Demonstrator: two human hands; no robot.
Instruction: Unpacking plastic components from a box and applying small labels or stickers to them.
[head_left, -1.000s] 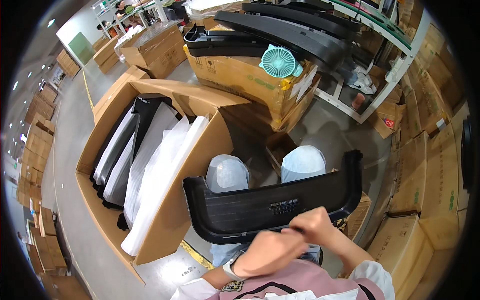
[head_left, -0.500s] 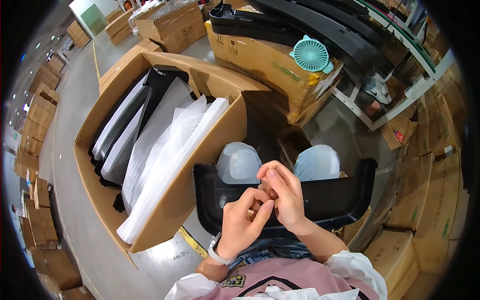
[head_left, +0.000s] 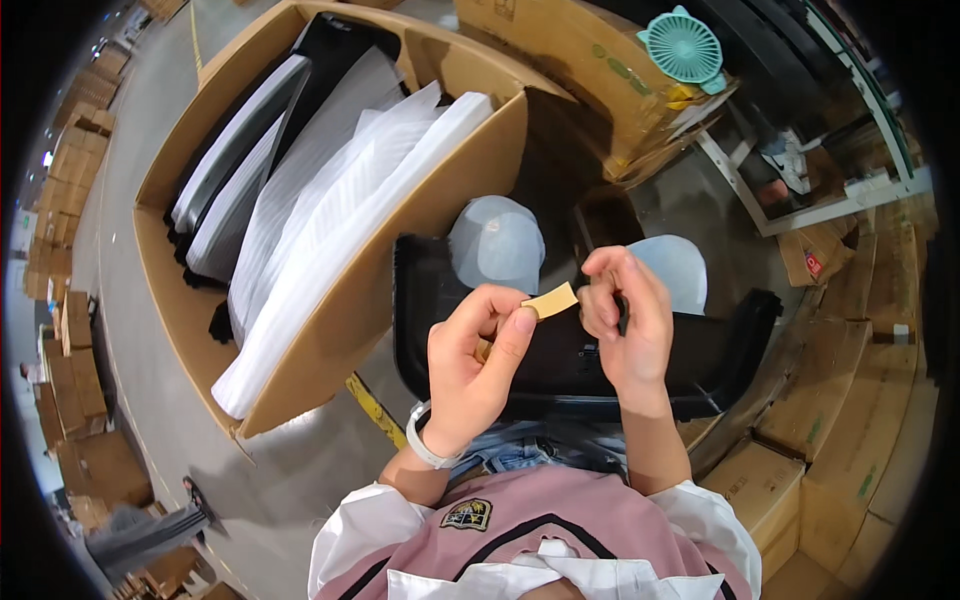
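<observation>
Head view: the left hand (head_left: 470, 365) pinches a short yellow tape-like strip (head_left: 553, 301) between thumb and forefinger, its free end toward 2 o'clock, probably so most of it stays uncovered. At the strip's 3 o'clock, the right hand (head_left: 638, 325) has half-curled fingers, apart from it; whether they hold anything, I cannot tell. Beneath both hands, a black plastic panel (head_left: 548, 365) lies across the lap, likely for support. Toward 11 o'clock, white foam sheets (head_left: 320, 220) stand in a cardboard carton (head_left: 400, 262), presumably padding black parts (head_left: 345, 40)

Brown cartons (head_left: 812, 388), white rack (head_left: 850, 207)
</observation>
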